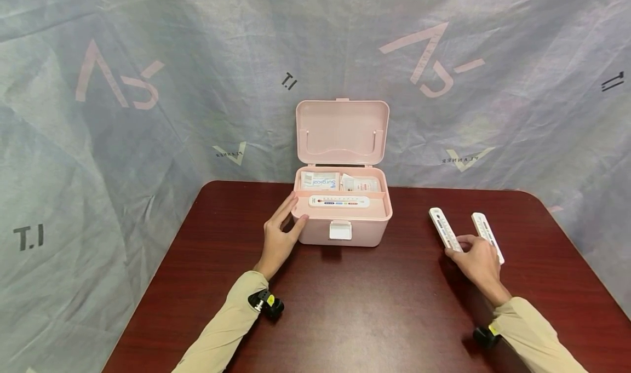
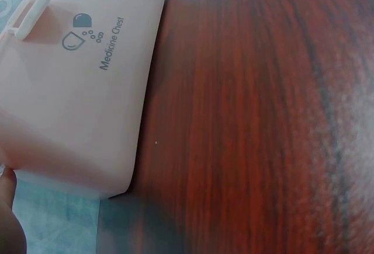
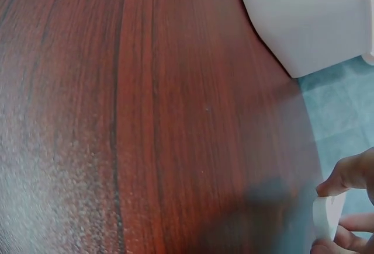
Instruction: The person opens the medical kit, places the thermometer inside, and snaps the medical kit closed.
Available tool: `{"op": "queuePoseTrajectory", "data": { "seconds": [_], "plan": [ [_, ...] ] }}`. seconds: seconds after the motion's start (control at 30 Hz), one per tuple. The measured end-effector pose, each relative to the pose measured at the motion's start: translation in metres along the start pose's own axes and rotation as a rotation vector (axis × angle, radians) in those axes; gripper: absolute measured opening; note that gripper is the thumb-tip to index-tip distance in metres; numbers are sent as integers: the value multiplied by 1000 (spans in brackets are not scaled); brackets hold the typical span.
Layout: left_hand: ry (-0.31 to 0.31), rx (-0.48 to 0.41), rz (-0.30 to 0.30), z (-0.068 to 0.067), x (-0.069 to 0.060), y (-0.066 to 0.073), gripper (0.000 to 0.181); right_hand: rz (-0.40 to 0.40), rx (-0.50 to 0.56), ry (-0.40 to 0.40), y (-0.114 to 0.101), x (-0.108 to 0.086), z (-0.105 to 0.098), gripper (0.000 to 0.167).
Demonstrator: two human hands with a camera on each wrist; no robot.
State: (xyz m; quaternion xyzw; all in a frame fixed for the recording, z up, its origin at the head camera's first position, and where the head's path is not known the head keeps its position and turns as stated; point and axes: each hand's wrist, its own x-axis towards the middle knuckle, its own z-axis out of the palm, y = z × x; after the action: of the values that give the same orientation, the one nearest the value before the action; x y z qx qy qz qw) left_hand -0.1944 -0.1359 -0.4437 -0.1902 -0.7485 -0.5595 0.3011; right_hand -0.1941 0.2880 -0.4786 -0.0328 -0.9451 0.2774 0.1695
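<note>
**Left hand (image 1: pixel 281 239) on the pink chest (image 1: pixel 313 235), right hand (image 1: pixel 474 259) pinching a white thermometer (image 1: pixel 442 226)**

At far left, a grey sheet (image 1: pixel 103 159) hangs in creases and runs on behind the whole table (image 1: pixel 340 307), a dark red wood-grain top. A beige sleeve (image 1: pixel 229 321) with a black wrist device (image 1: pixel 268 303) leads up to the left hand. Its fingers are spread, reaching along the chest's left side, with the thumb at the front left corner.

The chest stands upright near the table's back edge. Its lid (image 1: pixel 342 132) is raised, hiding part of the sheet. In the tray's back left compartment lies a packet marked "Surgical" (image 1: pixel 317 182); in the back right one, a clear-and-white packet (image 1: pixel 361 184). The front compartment holds a flat thermometer (image 1: pixel 339 201). Below it a white latch (image 1: pixel 340 230) hangs on the front wall, which bears the words "Medicine Chest".

Bare table separates the chest from the pinched thermometer, which points up and left from between thumb and fingers; the right hand covers its near end. Just beside it, another thermometer (image 1: pixel 487 233) lies on the table, partly behind the hand. A second black device (image 1: pixel 485 337) sits at the right wrist.
</note>
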Motion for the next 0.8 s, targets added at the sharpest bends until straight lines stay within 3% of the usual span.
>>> {"op": "queuePoseTrajectory", "data": {
  "seconds": [0.8],
  "plan": [
    [-4,4,-13,1,-1,0,47,-9,1,-10,-16,4,-18,37]
  ]
}}
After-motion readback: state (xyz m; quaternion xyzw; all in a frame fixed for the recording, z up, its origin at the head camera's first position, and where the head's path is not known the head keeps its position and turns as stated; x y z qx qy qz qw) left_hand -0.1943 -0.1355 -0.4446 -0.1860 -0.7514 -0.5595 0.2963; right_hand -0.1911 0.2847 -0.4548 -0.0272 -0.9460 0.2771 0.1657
